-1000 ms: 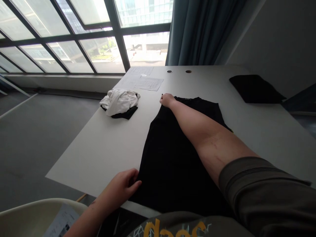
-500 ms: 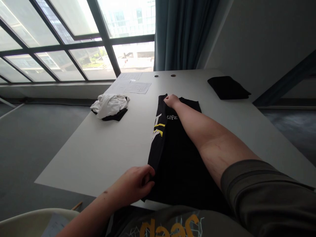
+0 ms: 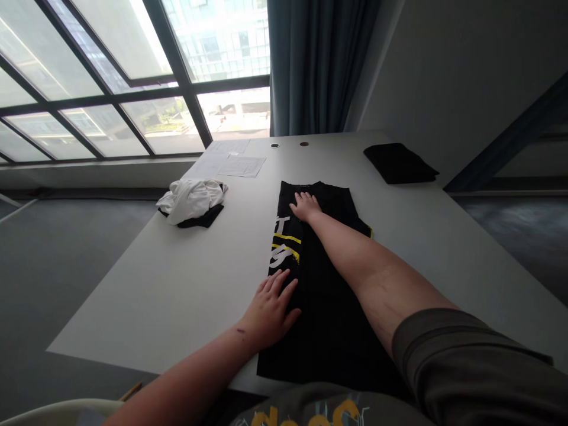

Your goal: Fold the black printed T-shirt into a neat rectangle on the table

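A black T-shirt with white and yellow print lies lengthwise before me, its left side folded inward over the body. My left hand rests on the near part of that folded strip, palm down with fingers spread. Farther up, close to the shirt's far edge, my right hand lies flat on the cloth, fingers stretched out. Neither hand grips anything. A bit of yellow trim shows at the shirt's right edge, and my right forearm covers part of the cloth.
The shirt lies on a white table. At the left is a crumpled white garment with black cloth beneath it. Paper sheets lie toward the window. A folded black garment sits at the far right. A pale chair stands at lower left.
Both hands have let go of the shirt's folded edge and now lie flat on it. The left side lies down flatter, showing more print. My left hand has shifted slightly away from me.
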Available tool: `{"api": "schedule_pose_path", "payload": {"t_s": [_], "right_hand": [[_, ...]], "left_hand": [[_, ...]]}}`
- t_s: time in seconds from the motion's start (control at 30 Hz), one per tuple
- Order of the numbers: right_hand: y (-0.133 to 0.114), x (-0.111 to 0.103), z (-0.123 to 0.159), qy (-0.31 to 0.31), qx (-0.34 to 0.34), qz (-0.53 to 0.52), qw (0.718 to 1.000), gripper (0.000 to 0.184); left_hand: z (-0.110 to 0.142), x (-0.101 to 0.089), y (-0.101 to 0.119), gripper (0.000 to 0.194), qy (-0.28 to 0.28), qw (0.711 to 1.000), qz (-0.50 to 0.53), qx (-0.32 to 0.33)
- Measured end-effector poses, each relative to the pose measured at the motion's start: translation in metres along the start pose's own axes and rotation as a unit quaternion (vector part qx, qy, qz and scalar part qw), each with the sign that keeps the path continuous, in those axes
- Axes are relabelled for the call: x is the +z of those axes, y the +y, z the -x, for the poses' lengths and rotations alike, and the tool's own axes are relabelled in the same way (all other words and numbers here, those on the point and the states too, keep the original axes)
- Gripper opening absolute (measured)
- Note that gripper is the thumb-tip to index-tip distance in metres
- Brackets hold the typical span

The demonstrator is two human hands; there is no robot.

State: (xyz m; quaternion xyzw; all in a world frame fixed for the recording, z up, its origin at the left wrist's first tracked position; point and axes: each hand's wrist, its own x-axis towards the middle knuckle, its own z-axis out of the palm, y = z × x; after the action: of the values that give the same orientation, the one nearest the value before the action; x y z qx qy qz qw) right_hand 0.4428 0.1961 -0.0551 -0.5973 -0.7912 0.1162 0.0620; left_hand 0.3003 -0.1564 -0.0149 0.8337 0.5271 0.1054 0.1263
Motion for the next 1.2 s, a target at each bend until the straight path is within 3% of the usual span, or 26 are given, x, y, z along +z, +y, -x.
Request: {"api": "schedule_pose_path", "payload": {"t_s": [0.2,0.43,0.6,0.73,0.87,1.03,1.2], "right_hand": [[0.003,0.006,-0.005,0.006,-0.003,0.000,1.000,0.072],[0.003,-0.002,-0.033,-0.039,0.028,0.013,0.999,0.075],[0.008,-0.002,-0.054,-0.028,0.028,0.016,0.999,0.075],[0.012,0.001,-0.062,-0.016,0.021,0.024,0.999,0.078],[0.014,0.003,-0.058,0.040,0.021,0.019,0.999,0.076],[0.011,0.000,-0.045,0.119,-0.041,0.014,0.992,0.061],[0.016,-0.018,-0.025,0.170,-0.073,0.008,0.983,0.051]], "left_hand": [[-0.003,0.018,-0.014,0.064,0.002,0.999,-0.032,-0.008],[-0.023,0.015,-0.026,0.067,0.012,1.000,-0.027,-0.006],[-0.042,0.009,-0.040,0.067,0.001,1.000,-0.026,-0.009],[-0.042,0.011,-0.037,0.066,0.014,0.999,-0.032,-0.020],[-0.032,0.014,-0.026,0.063,0.016,0.999,-0.034,-0.009],[-0.024,0.019,-0.009,0.068,0.025,0.999,-0.024,-0.004],[-0.019,0.023,-0.007,0.076,-0.011,1.000,-0.008,0.027]]}}
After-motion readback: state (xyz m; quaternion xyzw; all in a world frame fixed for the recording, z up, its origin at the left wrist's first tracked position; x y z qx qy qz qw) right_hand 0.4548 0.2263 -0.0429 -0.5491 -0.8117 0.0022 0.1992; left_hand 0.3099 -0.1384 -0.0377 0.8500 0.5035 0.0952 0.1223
